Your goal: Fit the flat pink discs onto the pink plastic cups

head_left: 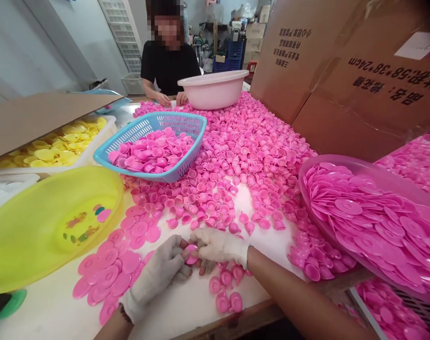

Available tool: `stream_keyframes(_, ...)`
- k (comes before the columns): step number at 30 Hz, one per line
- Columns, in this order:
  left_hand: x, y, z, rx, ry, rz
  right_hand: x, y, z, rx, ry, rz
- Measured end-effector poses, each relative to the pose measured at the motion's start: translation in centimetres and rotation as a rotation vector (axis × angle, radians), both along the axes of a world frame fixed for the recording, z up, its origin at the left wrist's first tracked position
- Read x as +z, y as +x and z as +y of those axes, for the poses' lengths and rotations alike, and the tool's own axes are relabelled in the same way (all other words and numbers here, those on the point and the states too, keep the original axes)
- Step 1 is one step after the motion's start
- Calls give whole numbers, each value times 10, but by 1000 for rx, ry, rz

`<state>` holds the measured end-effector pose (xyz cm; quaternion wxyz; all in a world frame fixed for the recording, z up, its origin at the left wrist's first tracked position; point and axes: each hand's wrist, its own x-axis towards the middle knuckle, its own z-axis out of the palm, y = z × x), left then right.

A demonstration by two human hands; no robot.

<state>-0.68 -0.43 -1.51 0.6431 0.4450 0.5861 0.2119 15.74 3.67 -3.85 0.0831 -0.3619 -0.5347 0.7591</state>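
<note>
glossy plastic cups (235,302), matt cardboard box (328,75)

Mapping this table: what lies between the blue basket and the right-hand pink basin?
Many small pink cups lie between basket and basin in the head view.

Near the lower centre of the frame, the gloved left hand (165,267) and gloved right hand (215,248) are facing each other, fingers curling inward and nearly meeting, while both bare forearms are reaching in from the bottom edge.
</note>
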Motion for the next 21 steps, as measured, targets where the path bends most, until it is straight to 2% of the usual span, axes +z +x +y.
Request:
stream_keyframes(4,-2,-3,1,-82,62,43,2,-5,-4,-91,-50,-105)
stream_keyframes(10,-3,0,4,-107,48,198,3,-11,-5,-62,-41,-158)
stream_keyframes(13,0,-3,0,-115,63,131,3,-6,-10,-52,11,-135)
stream_keyframes(15,3,-6,-6,-66,118,67,5,-2,-12,-38,88,-127)
stream_keyframes(18,6,-16,-16,92,205,69,22,-3,-9,-71,243,-60)
stream_keyframes(21,6,-27,-15,213,279,155,64,-13,6,-283,383,175)
